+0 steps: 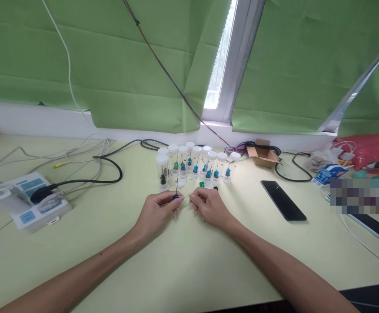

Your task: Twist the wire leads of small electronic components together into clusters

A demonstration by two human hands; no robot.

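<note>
My left hand [157, 212] is closed in a pinch on a small blue part [176, 197], from which a thin dark rod [177, 184] stands up. A fine wire-like rod [185, 197] runs level across the gap between both hands. My right hand [211, 208] pinches its other end between thumb and forefinger. Just beyond the hands lie a white cap [180, 184], a small green part [202, 184] and a small black part [216, 188]. Behind them stand several clear tubes [163, 179] with white lids, holding blue, green or black parts on thin rods.
A power strip [42, 204] with plugs and tangled cables sits at the left. To the right are a dark phone [283, 201], an open cardboard box [264, 155], a blue-and-white packet [329, 174] and a red bag [365, 150]. Green blinds [137, 65] hang behind the table.
</note>
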